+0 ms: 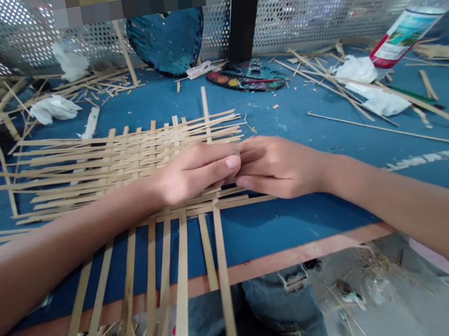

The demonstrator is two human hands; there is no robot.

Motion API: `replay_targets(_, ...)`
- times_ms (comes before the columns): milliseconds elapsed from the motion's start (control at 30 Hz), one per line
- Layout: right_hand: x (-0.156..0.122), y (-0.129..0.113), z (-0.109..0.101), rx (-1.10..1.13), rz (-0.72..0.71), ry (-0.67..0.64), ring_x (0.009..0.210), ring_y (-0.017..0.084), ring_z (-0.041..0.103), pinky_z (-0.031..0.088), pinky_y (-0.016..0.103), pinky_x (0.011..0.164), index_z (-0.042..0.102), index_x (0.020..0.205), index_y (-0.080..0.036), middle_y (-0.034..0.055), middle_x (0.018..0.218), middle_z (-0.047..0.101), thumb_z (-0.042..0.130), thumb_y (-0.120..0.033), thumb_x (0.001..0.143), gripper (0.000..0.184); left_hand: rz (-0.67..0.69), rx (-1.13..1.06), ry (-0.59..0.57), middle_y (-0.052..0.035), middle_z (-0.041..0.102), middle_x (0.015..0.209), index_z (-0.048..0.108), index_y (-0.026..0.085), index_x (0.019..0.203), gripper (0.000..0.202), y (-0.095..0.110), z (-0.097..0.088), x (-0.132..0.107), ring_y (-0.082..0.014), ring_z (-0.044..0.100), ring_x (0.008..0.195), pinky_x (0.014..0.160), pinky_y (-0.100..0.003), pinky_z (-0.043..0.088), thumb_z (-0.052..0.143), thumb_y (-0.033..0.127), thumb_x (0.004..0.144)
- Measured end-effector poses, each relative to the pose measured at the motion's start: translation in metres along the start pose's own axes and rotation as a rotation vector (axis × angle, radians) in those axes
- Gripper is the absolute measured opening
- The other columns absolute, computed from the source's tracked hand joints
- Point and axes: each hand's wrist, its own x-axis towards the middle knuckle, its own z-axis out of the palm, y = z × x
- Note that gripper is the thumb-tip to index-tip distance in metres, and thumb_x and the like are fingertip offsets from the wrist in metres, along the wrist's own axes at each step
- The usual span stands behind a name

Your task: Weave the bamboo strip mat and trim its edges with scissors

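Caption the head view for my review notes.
Left hand and right hand meet over a flat woven mat of pale bamboo strips on a blue tabletop.

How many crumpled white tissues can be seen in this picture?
4: one tissue against the back mesh at left, one tissue on the table at left, and two tissues at right. Others may be hidden.

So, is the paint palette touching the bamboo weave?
No, the paint palette sits on the blue tabletop, apart from the bamboo weave.
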Motion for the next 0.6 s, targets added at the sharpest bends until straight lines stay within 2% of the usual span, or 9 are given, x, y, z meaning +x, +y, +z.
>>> replay_targets(233,0.002,0.008,0.005,0.054,0.006,-0.049,0.124,0.024,0.062,0.043,0.046,0.107,0.072,0.122,-0.019,0.0100,0.120,0.076,0.043,-0.028,0.109,0.034,-0.039,0.155,-0.027,-0.0025,0.064,0.071,0.059,0.019,0.078,0.033,0.010,-0.010,0.003,-0.0139,0.057,0.065,0.063,-0.026,0.044,0.042,0.031,0.104)
replay_targets(400,0.002,0.002,0.006,0.000,0.048,-0.067,0.130,0.025,0.060,0.038,0.049,0.112,0.072,0.126,-0.021,0.0093,0.133,0.072,0.051,-0.023,0.104,0.031,-0.167,0.315,0.006,-0.0015,0.064,0.069,0.059,0.019,0.071,0.036,0.016,-0.028,0.010,-0.0151,0.058,0.065,0.062,-0.028,0.042,0.045,0.034,0.101)
replay_targets(600,0.001,0.001,0.008,-0.048,0.050,0.014,0.125,0.026,0.062,0.037,0.047,0.108,0.074,0.117,-0.020,0.0074,0.126,0.076,0.052,-0.022,0.101,0.028,-0.318,0.601,-0.121,0.0008,0.059,0.063,0.057,0.020,0.068,0.034,0.010,-0.043,0.012,-0.0152,0.051,0.059,0.060,-0.029,0.033,0.049,0.036,0.098)
